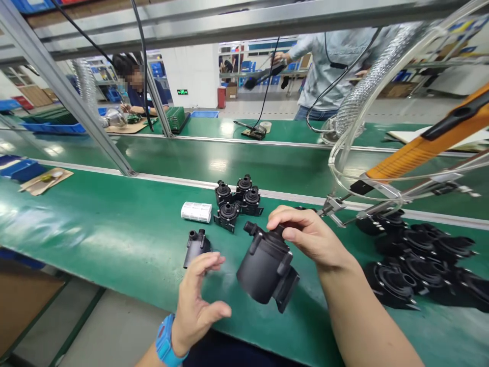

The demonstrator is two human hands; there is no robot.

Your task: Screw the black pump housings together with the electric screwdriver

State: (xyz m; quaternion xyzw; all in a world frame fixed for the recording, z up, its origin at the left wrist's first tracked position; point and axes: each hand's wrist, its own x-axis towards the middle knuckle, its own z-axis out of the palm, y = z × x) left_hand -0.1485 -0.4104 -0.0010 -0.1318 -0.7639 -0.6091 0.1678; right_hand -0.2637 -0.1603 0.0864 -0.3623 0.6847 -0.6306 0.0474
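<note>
While right hand (305, 237) grips black pump housing (267, 267) above green bench (114, 224), left hand (196, 300) hangs half-open just beside it, holding nothing. Four small pumps (237, 201) cluster behind; white roll (196, 212) near.

Green bench (114, 229) bears pumps (237, 200) (4 clustered).

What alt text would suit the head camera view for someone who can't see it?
A person's right hand holds a black pump housing above a green workbench, the open left hand beside it. More black pump parts and a white label roll lie behind.
</note>
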